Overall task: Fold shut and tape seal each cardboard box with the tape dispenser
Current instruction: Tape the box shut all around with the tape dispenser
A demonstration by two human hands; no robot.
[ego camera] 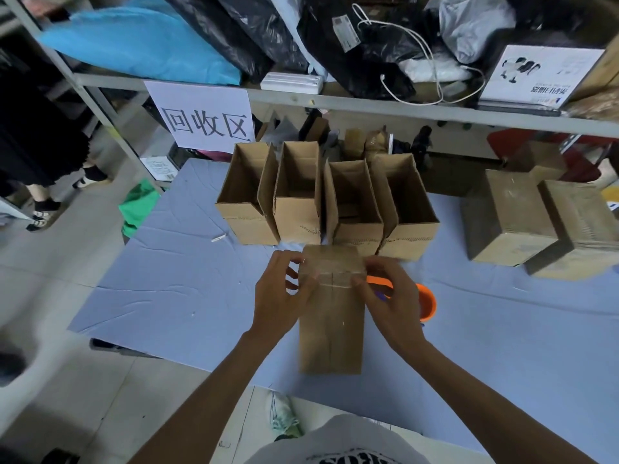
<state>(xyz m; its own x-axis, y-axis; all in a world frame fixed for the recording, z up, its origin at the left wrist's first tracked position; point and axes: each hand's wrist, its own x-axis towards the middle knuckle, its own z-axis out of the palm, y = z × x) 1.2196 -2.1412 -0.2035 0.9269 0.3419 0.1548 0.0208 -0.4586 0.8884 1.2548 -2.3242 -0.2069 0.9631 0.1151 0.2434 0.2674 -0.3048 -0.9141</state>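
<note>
A closed cardboard box [330, 326] lies on the blue-covered table [174, 289] right in front of me, with a strip of clear tape [330, 272] running across its far end. My left hand [278, 296] grips the box's far left corner, thumb on top and fingers curled round the side. My right hand [390, 296] holds the far right edge, its thumb pressing the tape end down. An orange tape dispenser [427, 303] lies on the table just behind my right hand, mostly hidden by it. Behind the box stands a row of several open cardboard boxes [298, 195].
Two closed cardboard boxes [509, 216] sit at the table's right side. A metal shelf [335, 102] with bags and a paper sign [204, 118] crosses the back. A person's legs [43, 195] stand at the far left. My shoe [281, 416] shows below the table's near edge.
</note>
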